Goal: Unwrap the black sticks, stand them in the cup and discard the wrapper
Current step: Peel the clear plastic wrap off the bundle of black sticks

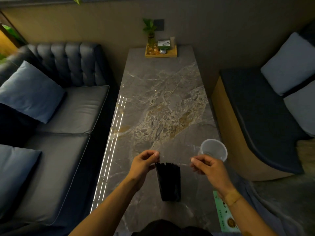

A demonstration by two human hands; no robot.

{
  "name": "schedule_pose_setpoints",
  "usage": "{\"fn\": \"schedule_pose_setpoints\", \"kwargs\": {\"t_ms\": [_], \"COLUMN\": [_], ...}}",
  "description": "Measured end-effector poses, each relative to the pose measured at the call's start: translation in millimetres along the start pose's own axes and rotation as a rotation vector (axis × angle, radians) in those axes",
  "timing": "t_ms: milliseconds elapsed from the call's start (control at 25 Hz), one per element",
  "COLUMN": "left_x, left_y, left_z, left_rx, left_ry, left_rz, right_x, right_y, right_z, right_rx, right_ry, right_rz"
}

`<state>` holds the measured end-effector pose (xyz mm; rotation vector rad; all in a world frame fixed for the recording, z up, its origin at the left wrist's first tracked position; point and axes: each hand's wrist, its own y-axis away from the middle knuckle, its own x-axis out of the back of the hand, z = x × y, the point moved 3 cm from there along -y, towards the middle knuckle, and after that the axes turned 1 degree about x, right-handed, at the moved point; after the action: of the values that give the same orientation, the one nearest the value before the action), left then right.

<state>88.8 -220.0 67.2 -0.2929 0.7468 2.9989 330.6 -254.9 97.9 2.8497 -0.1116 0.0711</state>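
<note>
A bundle of black sticks sits inside a clear plastic wrapper above the near part of the marble table. My left hand pinches the wrapper's top left edge. My right hand pinches its top right edge, so the open mouth is stretched wide between them. The sticks' upper ends show just below that mouth. A clear plastic cup stands upright and empty on the table, just beyond my right hand near the right edge.
A wooden tray with a plant vase and small items sits at the table's far end. A green printed card lies at the near right edge. A dark sofa runs along the left, a cushioned bench along the right.
</note>
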Motion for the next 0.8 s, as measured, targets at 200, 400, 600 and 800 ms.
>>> {"fn": "schedule_pose_setpoints", "kwargs": {"t_ms": [200, 400, 600, 800], "left_x": [-6, -16, -34, -55], "left_y": [-3, -13, 2, 39], "left_z": [7, 20, 30, 21], "left_rx": [-0.011, -0.102, -0.362, -0.543], "left_ry": [-0.027, -0.161, -0.49, -0.727], "left_rz": [0.058, 0.114, 0.14, -0.078], "right_x": [-4, -8, -15, -21], "right_y": [4, 5, 9, 8], "right_z": [-19, -42, -49, -53], "right_rx": [0.013, 0.111, 0.134, 0.16], "right_ry": [0.012, 0.099, 0.077, 0.112], "right_rz": [-0.082, -0.037, 0.009, 0.061]}}
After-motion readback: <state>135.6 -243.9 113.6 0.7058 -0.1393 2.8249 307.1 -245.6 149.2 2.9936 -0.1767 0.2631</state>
